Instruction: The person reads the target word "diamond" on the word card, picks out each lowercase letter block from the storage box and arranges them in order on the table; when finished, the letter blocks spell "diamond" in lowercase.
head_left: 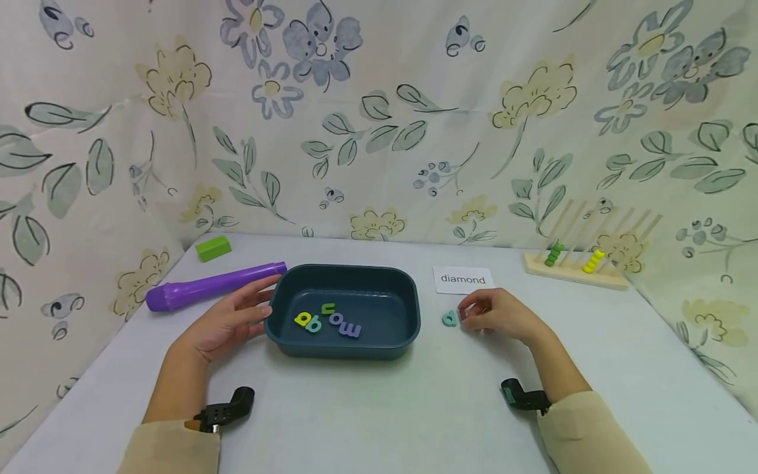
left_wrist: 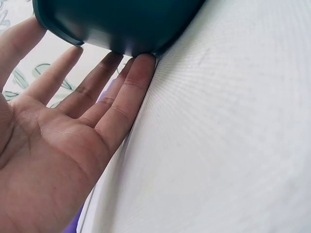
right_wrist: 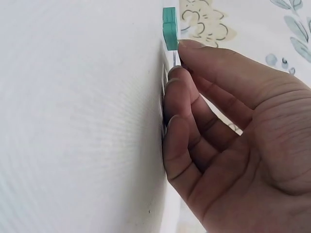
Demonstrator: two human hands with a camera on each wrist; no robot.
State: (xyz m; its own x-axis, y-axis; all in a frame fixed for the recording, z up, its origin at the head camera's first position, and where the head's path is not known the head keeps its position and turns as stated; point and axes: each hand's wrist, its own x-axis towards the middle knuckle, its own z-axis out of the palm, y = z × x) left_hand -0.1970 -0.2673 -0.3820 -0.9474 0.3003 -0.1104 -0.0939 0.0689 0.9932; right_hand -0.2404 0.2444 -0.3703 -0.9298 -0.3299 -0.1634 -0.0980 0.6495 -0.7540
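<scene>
A dark teal rectangular tray (head_left: 343,352) stands on the table with several letter pieces inside: a yellow one (head_left: 303,319), a teal one (head_left: 314,324), a green n (head_left: 328,309), a purple o (head_left: 336,318) and a purple m (head_left: 350,330). Against the tray's left side rest the extended fingertips of my left hand (head_left: 227,322). Right of the tray, a teal letter piece (head_left: 449,318) lies on the table. My right hand (head_left: 497,317) is beside that piece, fingers loosely bent and fingertips close to it. In the right wrist view, the thumb tip is by the teal letter (right_wrist: 170,29), without a visible grip.
A white card (head_left: 462,280) reading "diamond" lies behind the right hand. At the far left are a purple toy microphone (head_left: 216,284) and a green block (head_left: 213,248). A wooden peg rack (head_left: 574,271) with green and yellow beads stands at the back right, before a floral curtain.
</scene>
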